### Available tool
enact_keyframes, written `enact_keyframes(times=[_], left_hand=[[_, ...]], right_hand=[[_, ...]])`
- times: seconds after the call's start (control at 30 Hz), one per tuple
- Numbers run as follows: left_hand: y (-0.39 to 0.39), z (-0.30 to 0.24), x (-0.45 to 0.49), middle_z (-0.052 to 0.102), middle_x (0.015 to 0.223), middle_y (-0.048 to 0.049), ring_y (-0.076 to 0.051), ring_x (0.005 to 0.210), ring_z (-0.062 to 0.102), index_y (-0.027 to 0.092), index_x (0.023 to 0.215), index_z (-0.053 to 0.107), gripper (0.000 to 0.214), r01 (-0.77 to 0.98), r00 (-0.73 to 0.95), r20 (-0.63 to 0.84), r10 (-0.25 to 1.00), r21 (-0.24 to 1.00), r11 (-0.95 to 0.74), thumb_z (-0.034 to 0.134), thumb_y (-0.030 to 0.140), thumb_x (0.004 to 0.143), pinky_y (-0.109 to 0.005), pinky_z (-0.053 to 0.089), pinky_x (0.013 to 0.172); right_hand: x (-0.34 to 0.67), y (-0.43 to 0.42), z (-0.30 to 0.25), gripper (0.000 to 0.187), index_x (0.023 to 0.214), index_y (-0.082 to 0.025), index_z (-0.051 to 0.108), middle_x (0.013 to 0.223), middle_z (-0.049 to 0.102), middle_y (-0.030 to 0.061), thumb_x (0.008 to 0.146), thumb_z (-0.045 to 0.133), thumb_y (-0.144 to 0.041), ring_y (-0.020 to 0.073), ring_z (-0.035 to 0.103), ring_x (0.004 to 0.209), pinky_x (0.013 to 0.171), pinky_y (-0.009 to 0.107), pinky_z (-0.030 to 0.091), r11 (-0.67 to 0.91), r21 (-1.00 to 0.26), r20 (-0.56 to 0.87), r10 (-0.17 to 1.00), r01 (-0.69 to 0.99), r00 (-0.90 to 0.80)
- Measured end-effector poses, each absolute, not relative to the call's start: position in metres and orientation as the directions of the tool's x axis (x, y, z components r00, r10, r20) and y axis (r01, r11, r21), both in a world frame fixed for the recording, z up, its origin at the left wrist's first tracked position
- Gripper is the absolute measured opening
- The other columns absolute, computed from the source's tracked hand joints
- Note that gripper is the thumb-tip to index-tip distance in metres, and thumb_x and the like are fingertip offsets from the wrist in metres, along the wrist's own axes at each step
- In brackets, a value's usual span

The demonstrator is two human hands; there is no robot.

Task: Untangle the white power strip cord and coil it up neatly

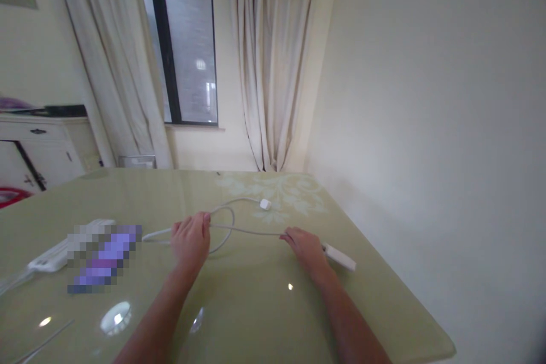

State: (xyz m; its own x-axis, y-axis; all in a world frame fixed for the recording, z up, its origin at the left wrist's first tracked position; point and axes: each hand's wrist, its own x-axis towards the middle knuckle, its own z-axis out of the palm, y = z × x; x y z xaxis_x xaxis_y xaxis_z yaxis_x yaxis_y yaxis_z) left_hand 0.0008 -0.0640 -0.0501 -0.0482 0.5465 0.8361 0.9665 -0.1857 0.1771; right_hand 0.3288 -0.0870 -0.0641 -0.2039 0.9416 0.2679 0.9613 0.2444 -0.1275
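A white cable (251, 232) runs between my two hands above the glossy table. My left hand (191, 240) is closed around it, and a loop of cable lies just beyond the fingers. From that loop one stretch curves to a small white plug-like block (265, 204) on the table. My right hand (305, 247) pinches the cable farther right. Next to its knuckles is a slim white bar-shaped piece (340, 257), partly hidden by the hand, so I cannot tell whether it joins the cable. More cable extends left from my left hand.
A white power strip (55, 253) and a blurred purple item (106, 259) lie on the table (247, 318) at left. A thin cord (46, 343) is at the lower left. A wall (426, 142) borders the right side; curtains (273, 57) hang behind.
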Motion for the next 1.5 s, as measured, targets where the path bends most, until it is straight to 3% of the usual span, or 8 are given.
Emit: enact_keyframes(times=[0.27, 0.43, 0.6, 0.8, 0.97, 1.13, 1.3, 1.5], left_hand=[[-0.092, -0.073, 0.095, 0.073, 0.079, -0.0065, -0.023, 0.076, 0.066, 0.022, 0.087, 0.066, 0.029, 0.855, 0.396, 0.578, 0.713, 0.051, -0.516, 0.044, 0.026, 0.106, -0.033, 0.035, 0.072], [-0.088, -0.069, 0.086, 0.072, 0.083, -0.0056, -0.022, 0.071, 0.065, 0.023, 0.089, 0.063, 0.031, 0.907, 0.180, 0.527, 0.831, 0.239, -0.347, 0.041, 0.032, 0.107, -0.030, 0.024, 0.058], [-0.082, -0.062, 0.070, 0.074, 0.089, -0.0061, -0.021, 0.068, 0.063, 0.022, 0.096, 0.062, 0.031, 0.864, -0.056, 0.486, 0.872, 0.461, -0.201, 0.035, 0.034, 0.109, -0.029, 0.024, 0.058], [-0.088, -0.078, 0.087, 0.073, 0.090, -0.0070, -0.024, 0.086, 0.066, 0.020, 0.097, 0.065, 0.028, 0.827, 0.183, 0.680, 0.710, 0.283, -0.485, 0.041, 0.030, 0.107, -0.034, 0.039, 0.077], [-0.103, -0.082, 0.109, 0.073, 0.087, -0.0034, -0.022, 0.086, 0.064, 0.020, 0.096, 0.066, 0.022, 0.775, 0.364, 0.740, 0.566, 0.097, -0.624, 0.046, 0.022, 0.106, -0.035, 0.037, 0.086], [-0.101, -0.076, 0.108, 0.069, 0.079, -0.0019, -0.021, 0.077, 0.061, 0.020, 0.088, 0.064, 0.024, 0.834, 0.256, 0.741, 0.621, 0.156, -0.530, 0.047, 0.022, 0.105, -0.034, 0.035, 0.074], [-0.098, -0.070, 0.096, 0.071, 0.087, -0.0051, -0.023, 0.083, 0.062, 0.020, 0.095, 0.067, 0.025, 0.835, 0.096, 0.770, 0.631, 0.283, -0.473, 0.045, 0.026, 0.106, -0.036, 0.039, 0.078], [-0.110, -0.074, 0.106, 0.074, 0.116, -0.0074, -0.022, 0.110, 0.064, 0.024, 0.120, 0.069, 0.024, 0.654, 0.314, 0.870, 0.381, 0.093, -0.751, 0.055, 0.021, 0.101, -0.045, 0.037, 0.111]], right_hand=[[0.262, -0.097, -0.074, 0.024, 0.102, -0.024, 0.070, 0.096, 0.076, 0.0066, 0.106, 0.049, -0.034, 0.0217, 0.071, 0.088, 0.071, 0.029, 0.046, 0.338, -0.081, 0.309, 0.903, 0.938, -0.298], [0.270, -0.101, -0.065, 0.017, 0.105, -0.019, 0.070, 0.102, 0.075, 0.0143, 0.098, 0.055, -0.015, 0.0283, 0.066, 0.106, 0.089, 0.039, 0.045, 0.225, -0.007, 0.359, 0.910, 0.974, -0.208], [0.298, -0.103, -0.058, 0.024, 0.101, -0.020, 0.067, 0.098, 0.074, 0.0110, 0.097, 0.062, -0.043, 0.0271, 0.067, 0.095, 0.079, 0.035, 0.042, 0.108, -0.176, 0.330, 0.943, 0.978, -0.045], [0.281, -0.107, -0.062, 0.038, 0.094, -0.022, 0.064, 0.084, 0.075, 0.0074, 0.099, 0.053, -0.058, 0.0219, 0.068, 0.076, 0.061, 0.028, 0.032, 0.088, -0.382, 0.238, 0.971, 0.920, 0.006], [0.255, -0.113, -0.069, 0.028, 0.112, -0.020, 0.062, 0.090, 0.074, 0.0096, 0.095, 0.058, -0.042, 0.0236, 0.069, 0.082, 0.067, 0.029, 0.039, 0.125, -0.544, 0.226, 0.974, 0.830, 0.001], [0.273, -0.109, -0.064, 0.088, 0.146, -0.021, 0.043, 0.106, 0.070, 0.0050, 0.070, 0.086, -0.039, 0.0200, 0.066, 0.086, 0.075, 0.029, 0.047, 0.248, -0.824, 0.172, 0.966, 0.510, -0.191], [0.293, -0.103, -0.064, 0.051, 0.103, -0.019, 0.067, 0.094, 0.069, 0.0018, 0.065, 0.090, -0.044, 0.0196, 0.060, 0.084, 0.073, 0.029, 0.046, 0.238, -0.837, 0.082, 0.945, 0.492, -0.317], [0.271, -0.099, -0.080, 0.033, 0.101, -0.020, 0.068, 0.095, 0.073, 0.0043, 0.080, 0.076, -0.043, 0.0205, 0.065, 0.085, 0.078, 0.031, 0.051, 0.366, -0.868, 0.296, 0.924, 0.336, -0.242]])
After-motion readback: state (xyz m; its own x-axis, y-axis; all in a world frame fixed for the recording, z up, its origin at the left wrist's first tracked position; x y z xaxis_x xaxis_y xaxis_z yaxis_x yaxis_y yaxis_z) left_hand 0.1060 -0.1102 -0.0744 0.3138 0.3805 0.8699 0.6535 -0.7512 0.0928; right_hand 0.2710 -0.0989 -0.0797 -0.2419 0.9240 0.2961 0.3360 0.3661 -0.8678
